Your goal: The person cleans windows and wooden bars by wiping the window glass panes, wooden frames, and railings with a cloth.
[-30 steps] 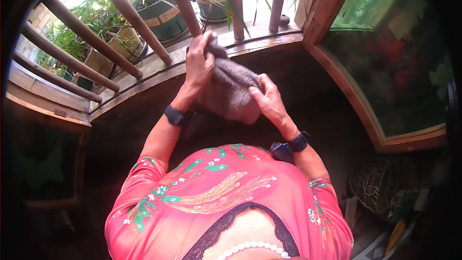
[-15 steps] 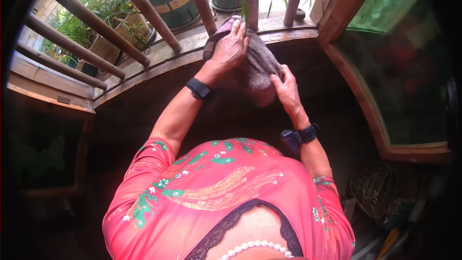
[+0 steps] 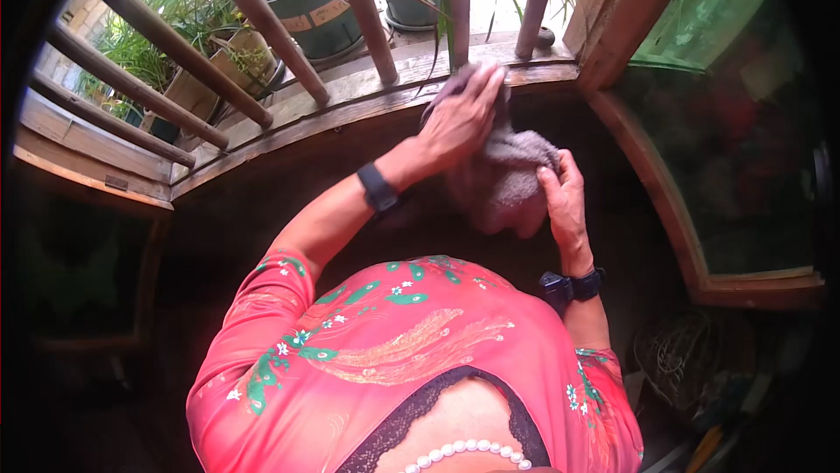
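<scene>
A grey-purple fluffy cloth point(image 3: 518, 177) hangs between my two hands just in front of the wooden window sill point(image 3: 359, 95). My left hand point(image 3: 459, 127) lies over its upper end with the fingers together, close to the sill's edge. The fingertips are slightly blurred. My right hand point(image 3: 566, 202) pinches the cloth's right side between thumb and fingers, lower down and nearer my body. The lower part of the cloth droops into shadow.
Upright wooden bars point(image 3: 363, 14) rise from the sill. Behind them stand green plant pots point(image 3: 315, 22) with long-leaved plants. A wooden-framed window panel point(image 3: 652, 193) is swung out on the right. Coiled, tangled material point(image 3: 674, 355) sits low at the right.
Both hands have moved right and toward my body, taking the cloth with them. The cloth's upper end has come away from between the bars to the front edge of the sill.
</scene>
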`<state>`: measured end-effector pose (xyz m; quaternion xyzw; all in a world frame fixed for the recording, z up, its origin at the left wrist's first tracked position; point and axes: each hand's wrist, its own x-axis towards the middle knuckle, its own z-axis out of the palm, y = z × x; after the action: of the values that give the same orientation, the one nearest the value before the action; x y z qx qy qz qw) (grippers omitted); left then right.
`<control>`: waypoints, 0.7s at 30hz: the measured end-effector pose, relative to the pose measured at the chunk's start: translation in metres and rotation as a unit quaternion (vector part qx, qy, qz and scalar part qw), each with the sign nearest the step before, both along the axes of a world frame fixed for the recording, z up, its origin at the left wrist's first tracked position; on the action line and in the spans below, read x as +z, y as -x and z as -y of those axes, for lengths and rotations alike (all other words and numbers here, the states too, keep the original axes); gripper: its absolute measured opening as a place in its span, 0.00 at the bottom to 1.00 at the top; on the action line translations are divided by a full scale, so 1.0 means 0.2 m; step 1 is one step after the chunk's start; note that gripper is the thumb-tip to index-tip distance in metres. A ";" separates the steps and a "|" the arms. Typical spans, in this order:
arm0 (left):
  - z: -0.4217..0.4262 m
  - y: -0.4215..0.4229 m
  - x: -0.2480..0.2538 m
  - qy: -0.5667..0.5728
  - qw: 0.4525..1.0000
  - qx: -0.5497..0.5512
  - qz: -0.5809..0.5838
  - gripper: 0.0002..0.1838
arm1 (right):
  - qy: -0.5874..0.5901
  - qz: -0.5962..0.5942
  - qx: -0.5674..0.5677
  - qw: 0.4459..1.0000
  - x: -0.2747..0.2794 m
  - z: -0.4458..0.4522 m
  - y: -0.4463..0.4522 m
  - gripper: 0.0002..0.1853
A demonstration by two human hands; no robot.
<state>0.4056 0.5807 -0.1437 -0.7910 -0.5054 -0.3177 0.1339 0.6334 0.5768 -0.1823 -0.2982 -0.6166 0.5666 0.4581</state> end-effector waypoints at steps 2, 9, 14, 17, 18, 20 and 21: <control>-0.22 -0.04 0.08 -0.057 0.998 0.008 -0.029 0.34 | -0.020 -0.030 -0.033 0.999 0.08 -0.05 -0.01 0.08; -0.63 -0.07 -0.07 0.125 0.982 0.138 0.012 0.49 | -0.031 -0.045 -0.070 0.996 0.03 -0.22 0.06 0.07; -0.61 -0.04 -0.07 0.127 0.983 0.108 -0.077 0.33 | -0.020 -0.015 -0.086 0.996 -0.10 -0.15 0.05 0.07; -0.60 0.00 -0.11 0.074 0.990 0.064 -0.098 0.27 | -0.003 -0.016 -0.083 0.996 -0.10 -0.10 0.04 0.07; -0.57 -0.01 -0.09 0.074 0.990 0.065 -0.098 0.27 | -0.003 -0.023 -0.080 0.997 -0.08 -0.09 0.03 0.07; -0.50 -0.02 -0.07 0.100 0.989 0.082 -0.072 0.29 | -0.005 -0.030 -0.075 0.997 -0.08 -0.07 0.03 0.07; -0.47 -0.02 -0.07 0.100 0.989 0.085 -0.072 0.29 | -0.009 -0.011 -0.075 0.997 -0.08 -0.06 0.02 0.07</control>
<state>0.4099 0.6749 -0.1571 -0.7756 -0.5890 -0.1948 0.1163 0.6303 0.5891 -0.1984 -0.3335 -0.5926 0.5282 0.5085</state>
